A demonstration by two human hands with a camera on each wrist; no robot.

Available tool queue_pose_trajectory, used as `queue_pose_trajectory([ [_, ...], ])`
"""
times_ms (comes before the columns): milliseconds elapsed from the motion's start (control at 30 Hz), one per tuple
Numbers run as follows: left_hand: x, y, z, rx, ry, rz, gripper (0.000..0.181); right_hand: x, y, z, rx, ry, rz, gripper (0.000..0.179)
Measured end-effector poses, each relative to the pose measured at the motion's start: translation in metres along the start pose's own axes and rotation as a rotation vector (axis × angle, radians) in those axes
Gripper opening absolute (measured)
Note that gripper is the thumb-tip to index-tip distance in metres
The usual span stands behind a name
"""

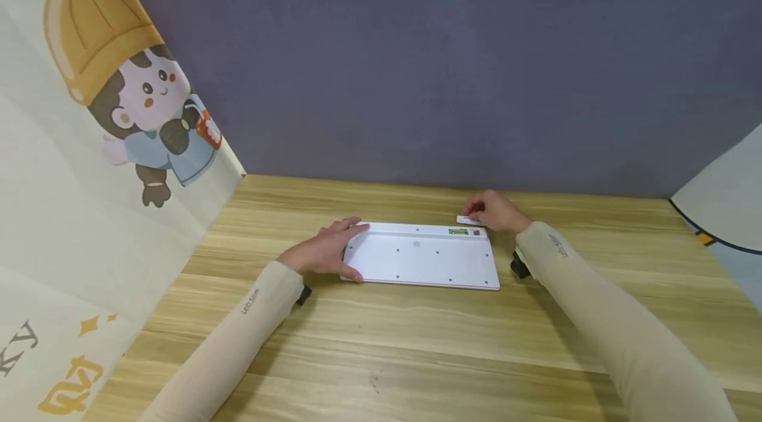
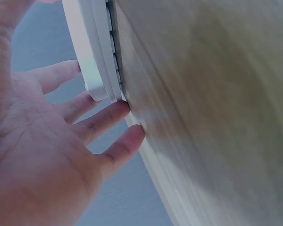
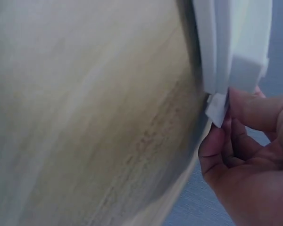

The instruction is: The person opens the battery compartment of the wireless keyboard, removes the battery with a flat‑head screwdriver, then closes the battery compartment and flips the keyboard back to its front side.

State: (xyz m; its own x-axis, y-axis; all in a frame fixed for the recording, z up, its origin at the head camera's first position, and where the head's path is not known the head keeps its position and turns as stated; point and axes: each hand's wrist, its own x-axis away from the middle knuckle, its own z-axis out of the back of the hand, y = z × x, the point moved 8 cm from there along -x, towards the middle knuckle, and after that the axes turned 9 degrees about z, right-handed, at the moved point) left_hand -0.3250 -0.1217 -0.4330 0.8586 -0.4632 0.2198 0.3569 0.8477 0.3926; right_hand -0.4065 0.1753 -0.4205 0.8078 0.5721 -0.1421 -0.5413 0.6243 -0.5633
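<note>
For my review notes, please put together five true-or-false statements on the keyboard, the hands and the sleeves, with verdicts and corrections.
1. The left hand touches the left end of the white keyboard. True.
2. The keyboard lies with its keys facing up. False: its keys face the table.
3. The right hand pinches a small white cover. True.
4. The cover is fitted over the battery compartment. False: it is off, and a green battery shows.
5. Both sleeves are black. False: the left sleeve and right sleeve are pale beige.
</note>
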Motion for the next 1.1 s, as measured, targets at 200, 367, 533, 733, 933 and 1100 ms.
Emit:
queue_pose_trajectory([
  [200,0.0,0.002,-0.001,-0.004,-0.002,-0.003,0.107,-0.001,0.007,-0.001,0.004,0.018,-0.035,0.014],
  [367,0.0,0.002,0.0,-0.007,0.002,-0.007,0.107,-0.001,0.014,-0.001,0.0,0.028,-0.081,0.013],
  [533,0.001,0.001,0.001,-0.001,0.006,-0.013,0.107,0.0,0.017,-0.002,-0.003,0.035,-0.096,0.013],
  [733,0.001,0.001,0.001,0.006,0.006,-0.012,0.107,0.005,0.019,0.003,-0.007,0.049,-0.107,0.014],
  [933,0.0,0.0,0.001,0.006,0.003,-0.014,0.106,0.015,0.015,0.013,0.003,0.052,-0.085,0.013],
  [1100,0.001,0.0,0.0,0.006,0.0,-0.006,0.106,0.032,0.013,0.021,0.013,0.063,-0.094,0.012],
])
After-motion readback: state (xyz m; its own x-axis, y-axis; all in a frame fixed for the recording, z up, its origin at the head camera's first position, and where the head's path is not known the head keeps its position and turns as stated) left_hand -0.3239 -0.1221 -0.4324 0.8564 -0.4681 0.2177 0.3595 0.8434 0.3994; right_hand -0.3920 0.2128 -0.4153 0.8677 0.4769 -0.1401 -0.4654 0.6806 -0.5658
